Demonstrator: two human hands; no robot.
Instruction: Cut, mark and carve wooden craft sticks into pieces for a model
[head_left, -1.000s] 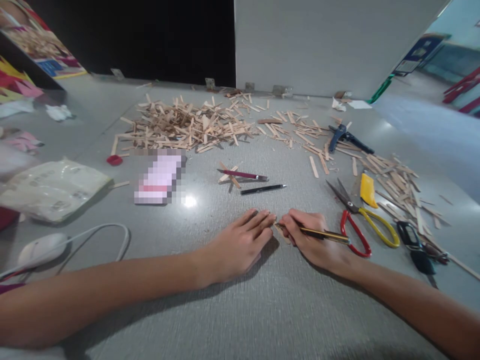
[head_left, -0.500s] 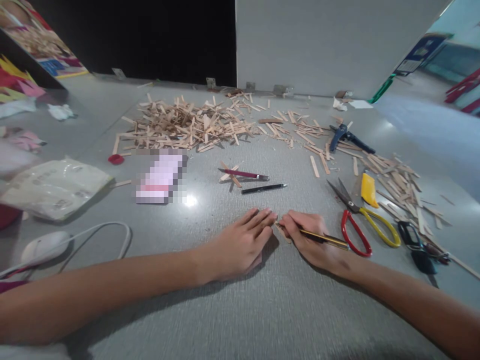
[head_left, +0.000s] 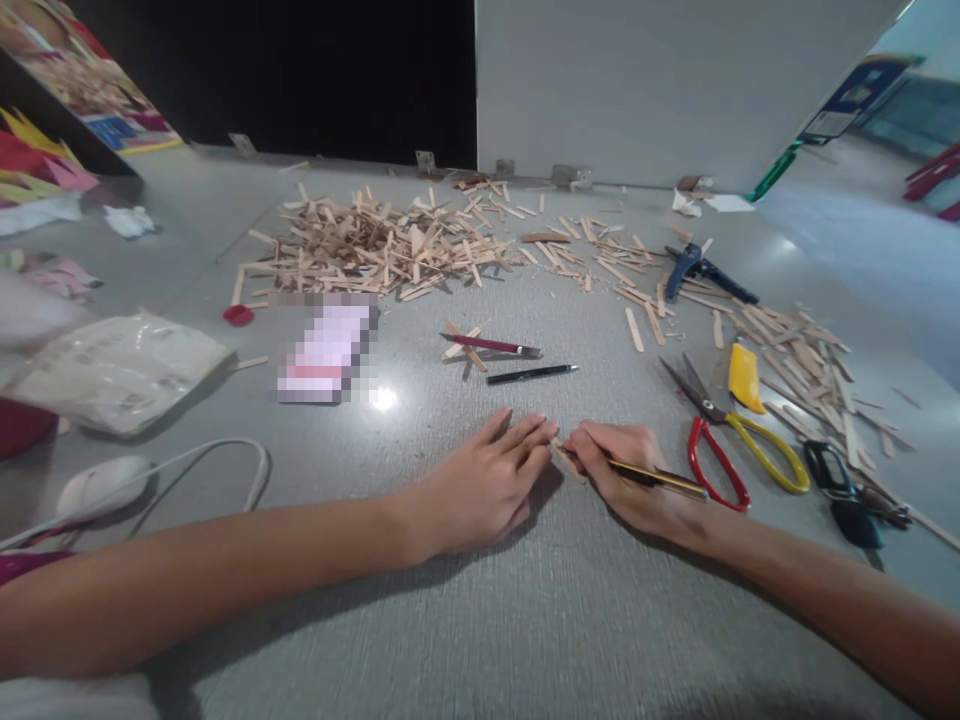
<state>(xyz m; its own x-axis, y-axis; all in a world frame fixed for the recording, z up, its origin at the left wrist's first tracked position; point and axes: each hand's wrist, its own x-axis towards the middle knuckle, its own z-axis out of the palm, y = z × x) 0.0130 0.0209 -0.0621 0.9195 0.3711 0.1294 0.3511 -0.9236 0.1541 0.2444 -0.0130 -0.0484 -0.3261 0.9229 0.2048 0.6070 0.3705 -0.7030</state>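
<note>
While the right hand point(head_left: 631, 494) grips a pencil point(head_left: 661, 480) at one stick point(head_left: 574, 468) (left hand point(head_left: 480, 485): grip unclear to me), the eleven-o'clock pile point(head_left: 382, 248) looks unworked.

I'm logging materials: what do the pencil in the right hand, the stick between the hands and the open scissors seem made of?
The pencil: probably painted wood, with glossy-looking yellow and black stripes.
The stick: likely bare wood, pale tan and matt.
The scissors: grey blades suggest metal; smooth red and yellow handles look plastic, perhaps a coating.
</note>
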